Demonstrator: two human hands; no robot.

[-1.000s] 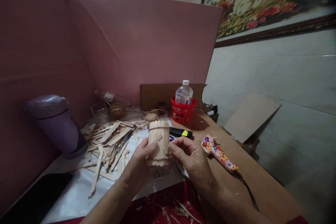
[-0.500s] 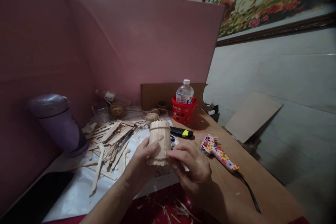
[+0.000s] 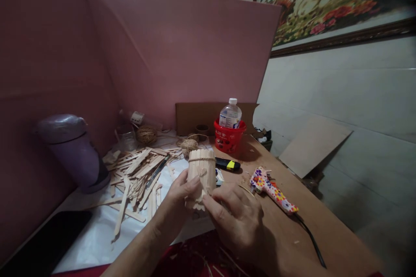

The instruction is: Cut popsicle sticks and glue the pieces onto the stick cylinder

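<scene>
A small round holder of upright craft sticks [image 3: 206, 172] is tilted in front of me. Twine circles it near the top, and a small wooden heart [image 3: 202, 172] is on its front. My left hand [image 3: 182, 192] grips it from the left, thumb on the front below the heart. My right hand [image 3: 235, 212] is closed in a pinch, fingertips against the holder's lower front beside a small pale piece. Whether the fingers hold that piece is unclear. A thin pale curved strip [image 3: 247, 189] shows just behind the right hand.
Loose craft sticks [image 3: 143, 173] pile up on white paper at left, near a purple tumbler [image 3: 76, 151]. Behind are twine balls [image 3: 146, 135] and a red bucket [image 3: 224, 140] with a plastic bottle. A utility knife [image 3: 229, 164] and a flowered glue gun [image 3: 273, 190] lie at right.
The view has shifted slightly. The holder and both hands sit a little further right and lower. My right fingertips have moved closer in on the lower front, and the thin curved strip has appeared.
</scene>
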